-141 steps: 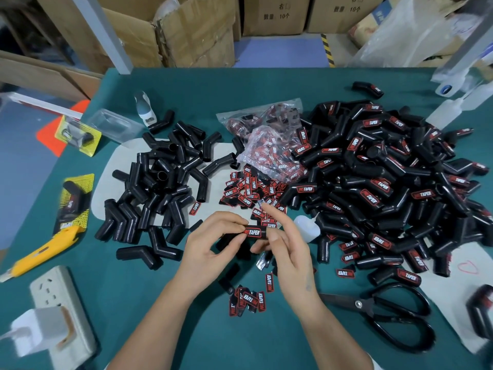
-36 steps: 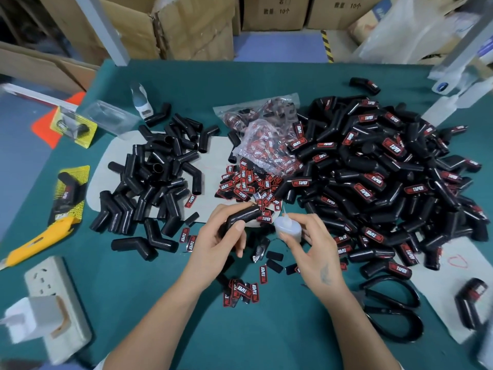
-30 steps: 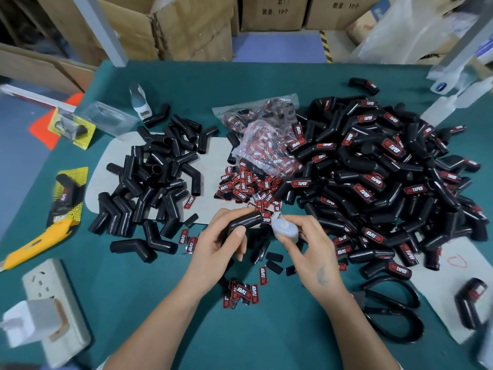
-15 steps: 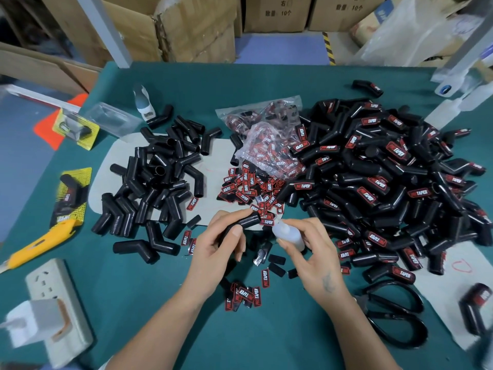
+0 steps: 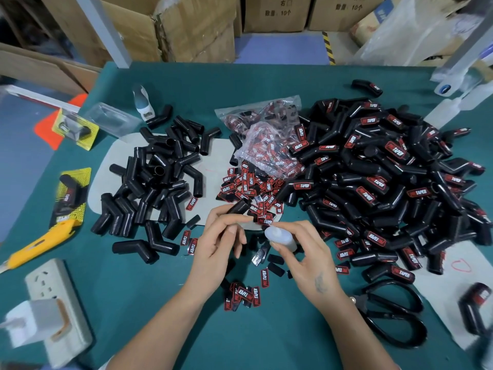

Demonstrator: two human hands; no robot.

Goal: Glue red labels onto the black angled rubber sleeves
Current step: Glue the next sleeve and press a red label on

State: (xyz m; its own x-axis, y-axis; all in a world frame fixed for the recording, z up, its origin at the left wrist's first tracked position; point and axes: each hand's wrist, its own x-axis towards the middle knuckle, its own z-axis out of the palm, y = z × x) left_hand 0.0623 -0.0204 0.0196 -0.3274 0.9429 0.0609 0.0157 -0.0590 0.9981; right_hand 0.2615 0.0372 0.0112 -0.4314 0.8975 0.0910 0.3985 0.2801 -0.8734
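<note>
My left hand (image 5: pixel 218 247) grips a bare black angled sleeve (image 5: pixel 239 206) just above the table, its open end tilted up to the right. My right hand (image 5: pixel 301 252) holds a small white glue bottle (image 5: pixel 280 237), its tip pointing left toward the sleeve; whether they touch I cannot tell. Loose red labels (image 5: pixel 250 188) lie in a heap just beyond my hands, and a few more red labels (image 5: pixel 244 293) lie between my wrists. Unlabelled sleeves (image 5: pixel 157 182) are piled at the left. Labelled sleeves (image 5: pixel 378 177) form a big pile at the right.
Clear bags of labels (image 5: pixel 266 145) lie behind the loose heap. Black scissors (image 5: pixel 392 319) rest at the right, a yellow utility knife (image 5: pixel 37 244) and a white power strip (image 5: pixel 58 305) at the left. Cardboard boxes (image 5: pixel 194 25) stand beyond the green table's far edge (image 5: pixel 240 68).
Since 4.7 s ago my hands dropped a label and took up a bare sleeve and the glue bottle. In the last second the bottle tipped left toward the sleeve.
</note>
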